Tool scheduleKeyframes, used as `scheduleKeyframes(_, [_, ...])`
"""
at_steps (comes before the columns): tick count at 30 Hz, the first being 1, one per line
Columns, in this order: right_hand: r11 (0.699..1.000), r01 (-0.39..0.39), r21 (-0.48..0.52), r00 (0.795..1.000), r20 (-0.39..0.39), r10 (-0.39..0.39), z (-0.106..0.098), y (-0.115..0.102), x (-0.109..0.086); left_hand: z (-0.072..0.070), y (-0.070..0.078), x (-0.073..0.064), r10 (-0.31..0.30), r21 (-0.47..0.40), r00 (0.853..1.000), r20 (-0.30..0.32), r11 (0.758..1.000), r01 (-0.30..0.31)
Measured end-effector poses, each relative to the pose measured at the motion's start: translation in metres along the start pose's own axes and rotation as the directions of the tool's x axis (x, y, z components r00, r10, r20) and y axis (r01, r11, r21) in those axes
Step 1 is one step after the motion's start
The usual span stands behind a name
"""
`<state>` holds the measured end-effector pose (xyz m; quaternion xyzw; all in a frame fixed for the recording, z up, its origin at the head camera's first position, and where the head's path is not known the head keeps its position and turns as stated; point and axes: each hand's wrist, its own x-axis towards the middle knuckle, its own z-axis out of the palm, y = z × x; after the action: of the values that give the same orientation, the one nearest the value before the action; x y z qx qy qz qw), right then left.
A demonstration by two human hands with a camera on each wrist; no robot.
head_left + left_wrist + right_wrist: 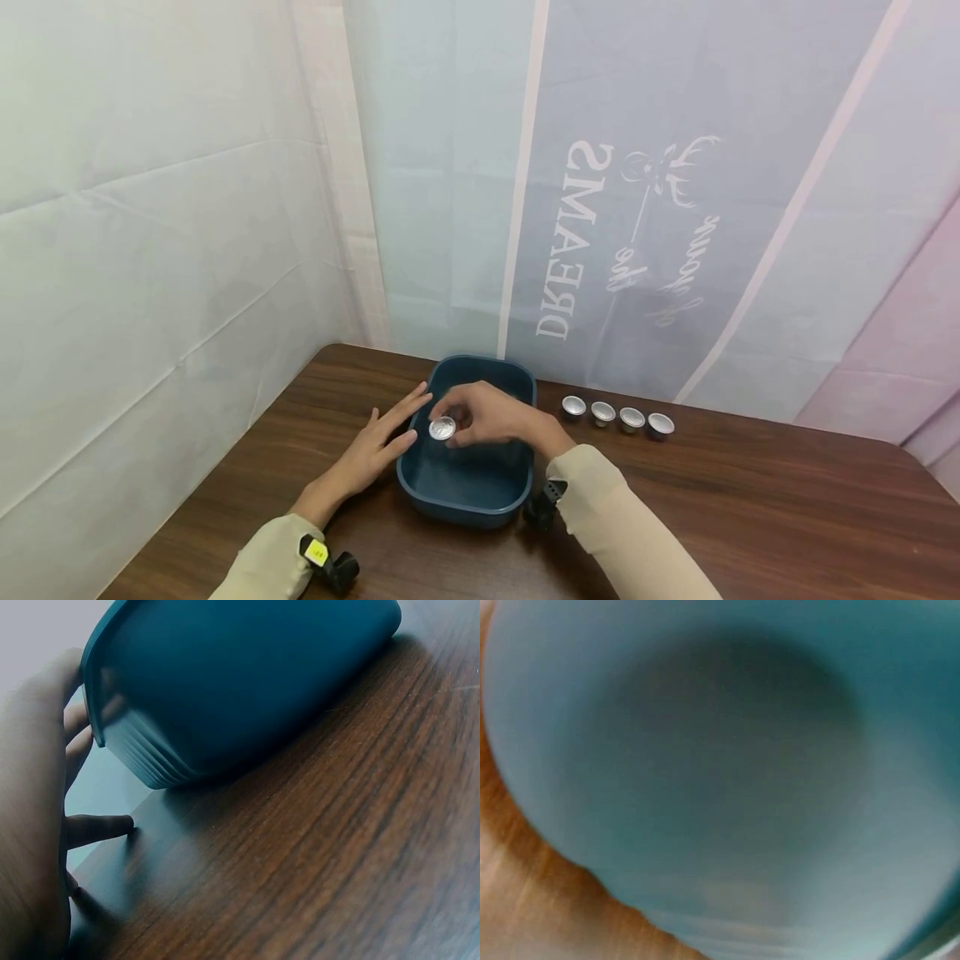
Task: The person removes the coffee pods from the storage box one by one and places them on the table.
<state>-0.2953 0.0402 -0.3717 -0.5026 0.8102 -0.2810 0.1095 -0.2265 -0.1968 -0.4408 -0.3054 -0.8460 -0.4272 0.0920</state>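
Observation:
My right hand (486, 414) reaches over the blue bin (467, 508) and pinches a small silver coffee capsule (442, 428) between thumb and fingers, its round foil face turned up. In the head view the capsule overlaps the bin's left inner side. My left hand (369, 450) lies along the bin's left side, fingers spread and mostly straight, with fingertips at the rim. The left wrist view shows that same hand (34, 795) beside the tilted-looking bin (247, 682), with one finger down near the tabletop. Blurred blue bin wall (720, 787) fills most of the right wrist view.
Several more silver capsules (602, 413) stand in a row on the dark wooden table (750, 500), right of the bin. Printed cloth (637, 208) hangs close behind the table's back edge, and a pale cloth wall (172, 250) rises at the left.

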Motion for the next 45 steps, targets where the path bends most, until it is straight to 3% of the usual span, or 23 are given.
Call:
scheduleKeyframes(8, [1.0, 0.016, 0.007, 1.0, -0.02, -0.016, -0.009, -0.008, -0.007, -0.001, -0.001, -0.002, 0.004, 0.017, 1.0, -0.014, 1.0, -0.004])
scheduleKeyframes(19, [0.995, 0.025, 0.092, 0.995, -0.094, -0.016, -0.02, -0.01, -0.022, -0.003, 0.001, -0.003, 0.002, 0.02, 1.0, -0.014, 1.0, -0.002])
scheduleKeyframes(26, [0.993, 0.036, 0.111, 0.984, -0.176, -0.016, -0.027, -0.007, -0.041, -0.002, 0.001, -0.001, 0.013, 0.022, 1.0, -0.012, 1.0, -0.012])
scheduleKeyframes(37, [0.99, -0.016, 0.142, 0.96, -0.276, 0.055, -0.036, 0.002, -0.074, -0.001, 0.0, 0.0, 0.031, 0.02, 1.0, -0.001, 0.999, -0.031])
scheduleKeyframes(45, [0.987, -0.061, 0.149, 0.946, -0.308, 0.105, -0.045, 0.009, -0.092, 0.0, 0.0, 0.001, 0.026, 0.017, 1.0, -0.004, 1.0, -0.026])
